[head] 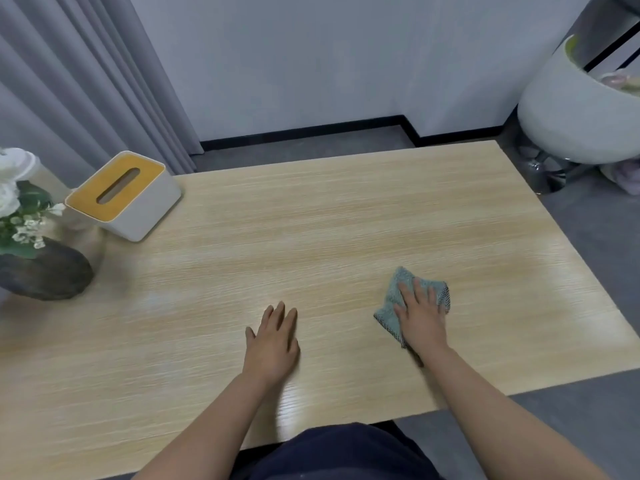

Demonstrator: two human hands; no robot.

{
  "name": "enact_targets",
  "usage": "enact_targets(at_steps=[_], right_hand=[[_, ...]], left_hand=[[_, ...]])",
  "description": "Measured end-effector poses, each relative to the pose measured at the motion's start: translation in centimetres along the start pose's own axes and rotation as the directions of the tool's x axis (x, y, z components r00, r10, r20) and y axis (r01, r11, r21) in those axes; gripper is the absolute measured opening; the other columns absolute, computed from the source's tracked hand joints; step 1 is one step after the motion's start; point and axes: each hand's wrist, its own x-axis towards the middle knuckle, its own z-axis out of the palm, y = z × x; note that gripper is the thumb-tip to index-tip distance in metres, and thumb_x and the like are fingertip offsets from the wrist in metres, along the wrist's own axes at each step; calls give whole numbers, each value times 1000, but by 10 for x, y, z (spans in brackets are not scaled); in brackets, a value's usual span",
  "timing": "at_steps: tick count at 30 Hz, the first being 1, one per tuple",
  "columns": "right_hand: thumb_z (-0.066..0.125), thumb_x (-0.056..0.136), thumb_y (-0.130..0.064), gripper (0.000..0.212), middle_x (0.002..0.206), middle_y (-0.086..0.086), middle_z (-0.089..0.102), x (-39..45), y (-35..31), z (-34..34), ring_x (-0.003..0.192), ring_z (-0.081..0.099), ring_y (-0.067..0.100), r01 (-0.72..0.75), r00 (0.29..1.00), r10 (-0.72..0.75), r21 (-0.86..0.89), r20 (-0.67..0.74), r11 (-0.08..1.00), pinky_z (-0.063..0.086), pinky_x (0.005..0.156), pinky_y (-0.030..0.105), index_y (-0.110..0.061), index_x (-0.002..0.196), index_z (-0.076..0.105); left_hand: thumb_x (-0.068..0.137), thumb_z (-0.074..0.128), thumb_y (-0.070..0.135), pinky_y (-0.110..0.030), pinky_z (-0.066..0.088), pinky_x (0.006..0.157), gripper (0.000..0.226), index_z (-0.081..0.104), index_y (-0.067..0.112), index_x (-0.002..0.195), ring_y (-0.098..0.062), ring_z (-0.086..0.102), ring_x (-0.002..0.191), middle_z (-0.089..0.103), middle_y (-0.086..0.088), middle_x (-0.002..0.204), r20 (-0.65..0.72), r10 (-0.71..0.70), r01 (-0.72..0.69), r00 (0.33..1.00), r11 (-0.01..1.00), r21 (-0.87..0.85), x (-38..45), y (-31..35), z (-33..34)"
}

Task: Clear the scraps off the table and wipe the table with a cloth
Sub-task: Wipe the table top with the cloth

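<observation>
Wiping looks to be the step in hand, since no scraps show anywhere on the wooden table [329, 209] and the clearing part seems, as far as can be judged, already done; the right hand [420, 318] lies flat on the cloth [398, 296], its fingers straight and spread, pressing the fabric down onto the wood rather than curling round it; the left hand [273, 342] rests palm down on the bare tabletop to the left of the cloth and well apart from it, fingers relaxed and holding nothing, probably as a brace; the cloth sits on the near right part of the table, some way in from the right edge; it is a small grey-green rag, crumpled into an uneven fold, with a darker meshed or speckled border showing at its right and near-left corners; the part under the palm is hidden; the next move, in my judgement, calls for keeping steady downward pressure and sweeping the cloth across the surface, most likely toward the far and left stretches; care will be wanted near the far left corner, where a white tissue box with a yellow top [123, 195] and a dark vase of white flowers [43, 268] stand on the table and could be nudged by a broad stroke.
</observation>
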Motion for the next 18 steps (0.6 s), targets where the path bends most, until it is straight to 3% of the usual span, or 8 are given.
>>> enact_targets(at_steps=[3,6,9,10,12,14,16,18], right_hand=[[20,102,-34,50,159,-2,-3,-2,-20,6,145,-2,29,28,999,-29,-66,-22,997,5,113,54,-29,150,6],[17,101,-37,51,159,0,-3,-13,-55,18,145,-8,29,322,946,-317,-108,62,940,-5,114,49,-28,150,6],[24,95,-40,56,157,5,12,-30,-79,28,143,-6,35,681,731,-669,-81,134,728,-16,106,52,-24,148,24],[25,94,-39,55,157,2,12,-33,-82,29,141,-11,31,755,653,-738,-77,168,651,-16,107,53,-25,147,26],[29,97,-40,52,157,-6,3,-32,-82,28,138,-19,20,801,591,-764,-73,260,595,-17,110,47,-31,148,20],[19,92,-50,59,157,-8,2,-21,-76,24,139,-19,17,774,627,-738,-92,248,627,-19,110,43,-33,148,17],[13,90,-54,62,158,-5,1,-6,-65,17,143,-15,20,664,745,-639,-120,194,738,-17,111,42,-33,149,13],[24,98,-48,55,159,-5,-2,11,-48,7,145,-10,22,482,874,-464,-133,143,866,-10,114,43,-34,149,8]], left_hand=[[99,29,31,-51,5,115,55,9,28,151,-15,-8,146,-5,5,159,-22,-2,2,1000,1000,3,-4,-1,6],[99,29,31,-52,5,115,55,11,28,151,-15,-8,146,-4,5,159,-36,-14,14,999,1000,-13,-4,-1,9],[100,30,31,-52,7,115,55,11,28,151,-14,-7,146,-4,5,159,-30,-13,12,999,1000,-23,-4,-1,9],[100,30,33,-51,7,115,55,11,28,151,-14,-7,146,-4,6,159,-26,-9,9,1000,1000,-26,-4,-2,9],[100,30,34,-51,7,115,55,10,28,151,-14,-7,146,-4,6,159,-23,-3,3,1000,1000,-30,-5,-3,10],[99,31,33,-50,7,115,56,10,28,151,-14,-7,146,-4,6,159,-25,-6,6,1000,999,-33,-6,-2,10],[98,32,31,-50,8,115,57,11,27,151,-15,-7,146,-3,6,159,-29,-8,7,1000,1000,-23,-6,-1,8],[98,32,32,-49,10,116,57,12,27,151,-16,-5,146,-2,5,159,-30,0,0,1000,1000,-1,-7,-1,7]])
